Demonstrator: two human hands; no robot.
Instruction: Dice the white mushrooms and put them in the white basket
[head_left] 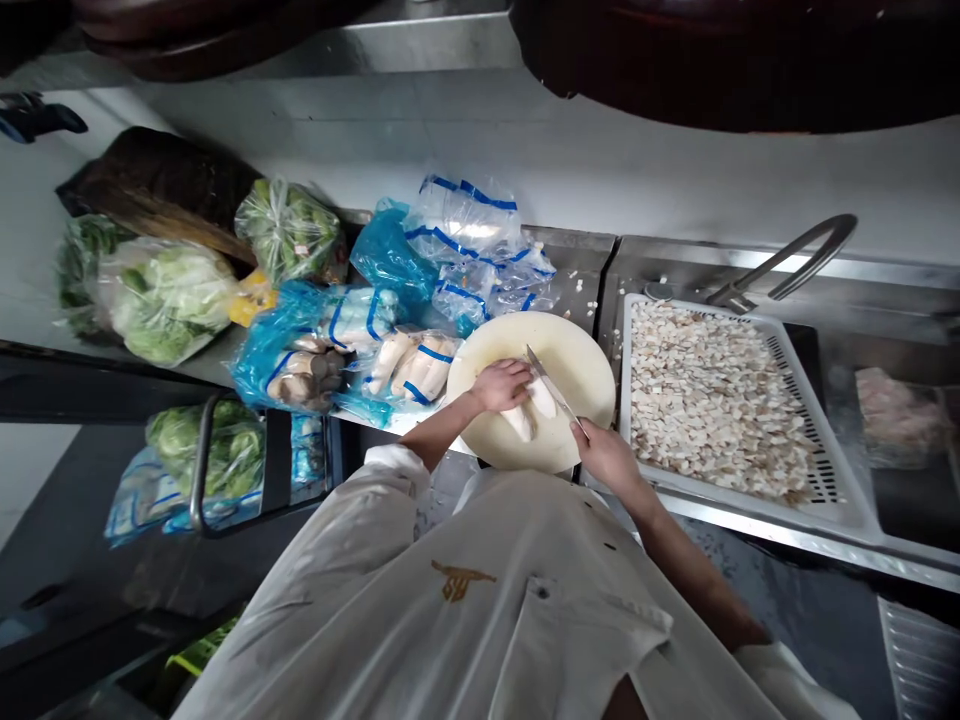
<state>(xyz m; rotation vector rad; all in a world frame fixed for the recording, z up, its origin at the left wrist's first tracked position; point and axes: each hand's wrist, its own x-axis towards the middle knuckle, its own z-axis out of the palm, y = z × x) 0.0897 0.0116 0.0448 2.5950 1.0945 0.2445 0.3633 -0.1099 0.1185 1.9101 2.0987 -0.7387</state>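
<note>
A round, pale cutting board lies on the steel counter in front of me. Two whitish mushroom pieces rest on it side by side. My left hand is over their far left end, its fingers close together and pressing on them. My right hand is wrapped round the handle of a knife. The blade points away and to the left, along the right side of the pieces, near my left fingertips. To the right, a white perforated tray holds a heap of small chopped pieces.
Plastic bags of whole mushrooms touch the board's left side. Bagged greens lie farther left. A curved faucet rises behind the tray, and bagged meat is at far right. A metal shelf edge runs overhead.
</note>
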